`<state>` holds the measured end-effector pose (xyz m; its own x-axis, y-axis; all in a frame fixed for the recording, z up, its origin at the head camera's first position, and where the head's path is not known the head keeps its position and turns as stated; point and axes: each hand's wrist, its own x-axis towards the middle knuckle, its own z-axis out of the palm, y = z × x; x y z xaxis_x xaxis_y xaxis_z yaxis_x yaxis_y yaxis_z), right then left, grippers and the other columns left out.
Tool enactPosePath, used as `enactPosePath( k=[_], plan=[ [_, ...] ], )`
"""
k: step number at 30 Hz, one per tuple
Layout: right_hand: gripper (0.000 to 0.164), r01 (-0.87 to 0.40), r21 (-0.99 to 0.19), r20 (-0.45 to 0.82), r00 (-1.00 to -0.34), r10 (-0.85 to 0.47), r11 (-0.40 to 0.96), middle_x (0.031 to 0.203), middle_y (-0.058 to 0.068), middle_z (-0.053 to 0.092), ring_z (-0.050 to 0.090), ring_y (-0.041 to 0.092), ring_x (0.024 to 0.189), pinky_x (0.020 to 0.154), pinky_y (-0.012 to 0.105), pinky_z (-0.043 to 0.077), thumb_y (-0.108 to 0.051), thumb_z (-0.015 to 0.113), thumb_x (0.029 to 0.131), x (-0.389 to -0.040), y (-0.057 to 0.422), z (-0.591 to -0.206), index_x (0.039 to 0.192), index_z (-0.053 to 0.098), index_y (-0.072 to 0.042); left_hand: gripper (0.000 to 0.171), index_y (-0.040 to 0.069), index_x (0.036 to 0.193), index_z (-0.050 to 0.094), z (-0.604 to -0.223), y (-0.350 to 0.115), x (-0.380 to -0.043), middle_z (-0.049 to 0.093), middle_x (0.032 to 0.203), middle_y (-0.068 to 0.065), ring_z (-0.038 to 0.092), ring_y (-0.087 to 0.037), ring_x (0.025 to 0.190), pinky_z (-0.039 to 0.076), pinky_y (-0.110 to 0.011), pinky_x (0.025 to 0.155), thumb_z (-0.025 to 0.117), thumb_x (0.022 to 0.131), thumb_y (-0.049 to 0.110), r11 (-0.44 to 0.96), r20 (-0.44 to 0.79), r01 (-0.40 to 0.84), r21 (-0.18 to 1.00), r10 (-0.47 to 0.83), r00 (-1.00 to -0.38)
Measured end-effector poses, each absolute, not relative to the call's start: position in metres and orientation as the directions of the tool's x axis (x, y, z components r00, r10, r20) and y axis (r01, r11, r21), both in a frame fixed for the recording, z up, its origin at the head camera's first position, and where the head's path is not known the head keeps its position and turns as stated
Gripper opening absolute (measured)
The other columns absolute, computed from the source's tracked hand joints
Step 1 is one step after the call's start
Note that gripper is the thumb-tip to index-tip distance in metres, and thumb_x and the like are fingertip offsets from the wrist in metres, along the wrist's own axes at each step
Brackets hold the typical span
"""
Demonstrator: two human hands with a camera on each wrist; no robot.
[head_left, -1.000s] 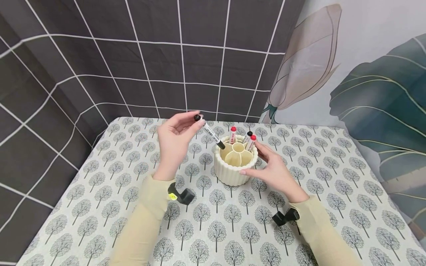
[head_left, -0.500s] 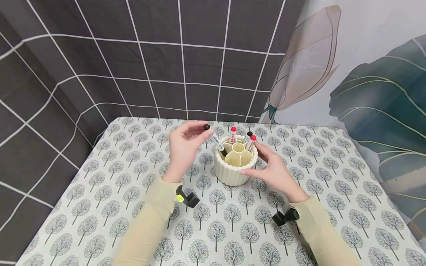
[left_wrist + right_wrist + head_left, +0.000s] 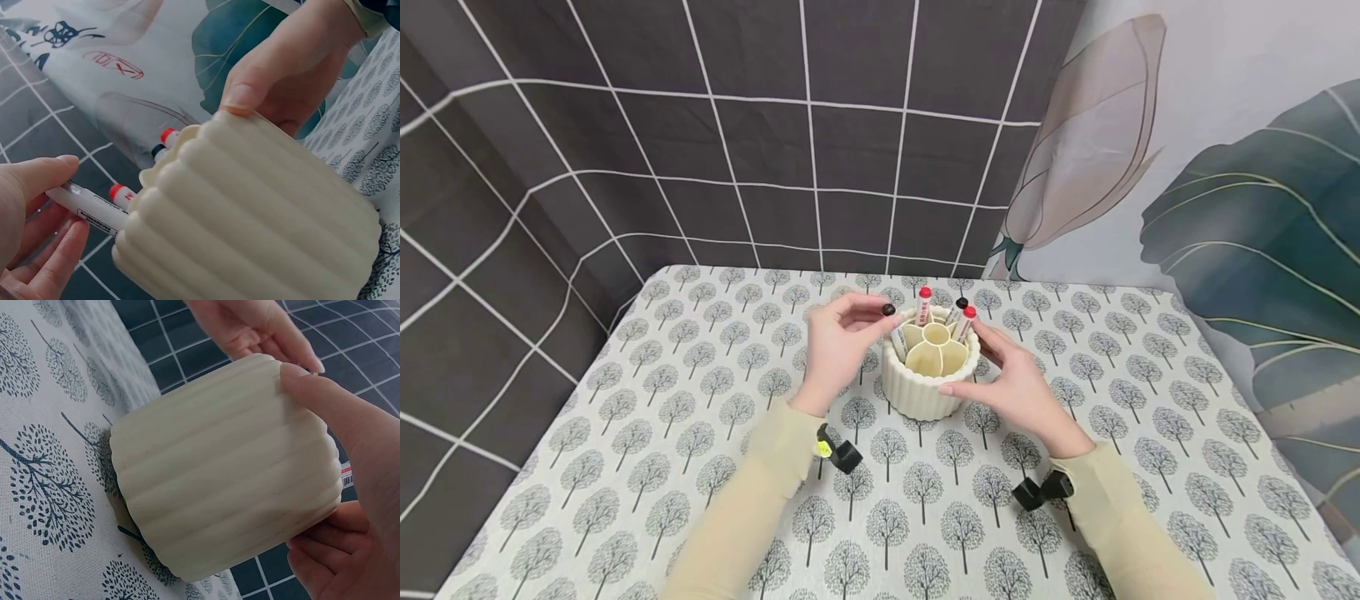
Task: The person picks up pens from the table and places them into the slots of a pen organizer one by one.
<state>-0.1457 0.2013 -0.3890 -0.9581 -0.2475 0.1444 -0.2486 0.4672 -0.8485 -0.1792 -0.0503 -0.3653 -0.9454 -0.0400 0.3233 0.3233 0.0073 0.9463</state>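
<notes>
A cream ribbed pen holder (image 3: pixel 921 396) with petal-shaped compartments stands on the table. My left hand (image 3: pixel 838 346) pinches a white marker (image 3: pixel 94 209) with a black end between thumb and fingers; its lower part is inside the holder's left compartment. My right hand (image 3: pixel 1022 392) grips the holder's right side, thumb on the near wall (image 3: pixel 219 469) and fingers round the far side. Two red-capped markers, one at the back (image 3: pixel 924 307) and one at the right (image 3: pixel 966 322), stand in the holder. A black-ended marker (image 3: pixel 958 309) stands between them.
A white tablecloth with a tree print (image 3: pixel 850 517) covers the table. Behind it hangs a dark curtain with white grid lines (image 3: pixel 760 142). At the right is a pale curtain with large leaf and petal shapes (image 3: pixel 1262 217).
My left hand has moved right and down, bringing the marker from above the rim into the left compartment. The right hand and the holder have stayed in place.
</notes>
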Motion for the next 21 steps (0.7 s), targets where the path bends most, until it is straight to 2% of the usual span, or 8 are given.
enactPosePath(
  k=[5, 14, 17, 21],
  plan=[
    [0.114, -0.241, -0.851, 0.138, -0.960, -0.244, 0.466, 0.162, 0.009, 0.033, 0.043, 0.033, 0.140, 0.116, 0.046, 0.036, -0.038, 0.094, 0.072, -0.146, 0.201, -0.389, 0.160, 0.028, -0.007, 0.035, -0.005, 0.111, 0.072, -0.369, -0.049, -0.179, 0.073, 0.107, -0.016, 0.070, -0.028, 0.093, 0.061, -0.035, 0.086, 0.086, 0.079, -0.001, 0.025, 0.303, 0.302, 0.953, -0.031, -0.952],
    [0.114, -0.249, -0.844, 0.147, -0.959, -0.242, 0.476, 0.162, 0.009, 0.033, 0.043, 0.032, 0.140, 0.117, 0.046, 0.035, -0.038, 0.094, 0.073, -0.146, 0.202, -0.389, 0.160, 0.027, -0.009, 0.037, 0.004, 0.113, 0.074, -0.378, -0.057, -0.181, 0.073, 0.109, -0.013, 0.072, -0.025, 0.093, 0.060, -0.034, 0.086, 0.089, 0.080, 0.012, -0.003, 0.392, 0.393, 0.920, -0.035, -0.919],
    [0.114, -0.261, -0.840, 0.157, -0.956, -0.248, 0.476, 0.162, 0.009, 0.033, 0.043, 0.032, 0.140, 0.117, 0.047, 0.035, -0.037, 0.094, 0.073, -0.146, 0.201, -0.390, 0.161, 0.026, -0.010, 0.038, 0.006, 0.115, 0.073, -0.379, -0.061, -0.182, 0.073, 0.111, -0.009, 0.071, -0.029, 0.097, 0.059, -0.034, 0.090, 0.089, 0.081, 0.014, 0.016, 0.405, 0.404, 0.914, -0.030, -0.914],
    [0.109, -0.315, -0.824, 0.207, -0.941, -0.268, 0.470, 0.161, 0.009, 0.034, 0.041, 0.034, 0.141, 0.118, 0.050, 0.033, -0.032, 0.091, 0.078, -0.147, 0.205, -0.387, 0.162, 0.024, -0.015, 0.043, 0.008, 0.121, 0.071, -0.376, -0.068, -0.182, 0.072, 0.118, -0.001, 0.068, -0.025, 0.109, 0.054, -0.033, 0.099, 0.088, 0.083, 0.020, 0.077, 0.423, 0.420, 0.904, -0.016, -0.906]
  ],
)
